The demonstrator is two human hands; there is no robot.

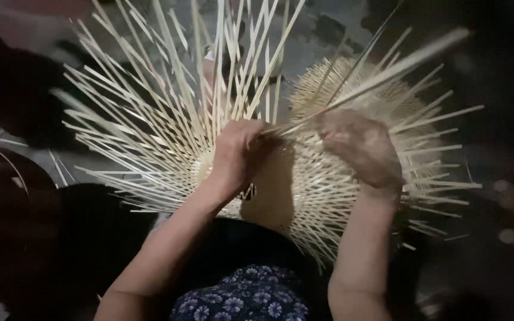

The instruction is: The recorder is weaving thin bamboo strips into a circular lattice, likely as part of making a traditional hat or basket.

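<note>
1. The half-woven bamboo basket (281,190) rests on the person's lap; it looks light and springy, with brittle loose strip ends.
2. The left hand (236,156) is closed, pinching strips at the woven centre.
3. The right hand (361,148) grips a long bamboo strip (388,71).
4. A finished woven piece (352,89) lies behind.

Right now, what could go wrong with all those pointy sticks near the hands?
1. The loose strips fan out with sharp ends close to both arms, so they might poke or scratch.
2. The right hand bends a long strip; it could snap or spring back.
3. The left hand presses on the woven part; if it slips, the weave may loosen.
</note>
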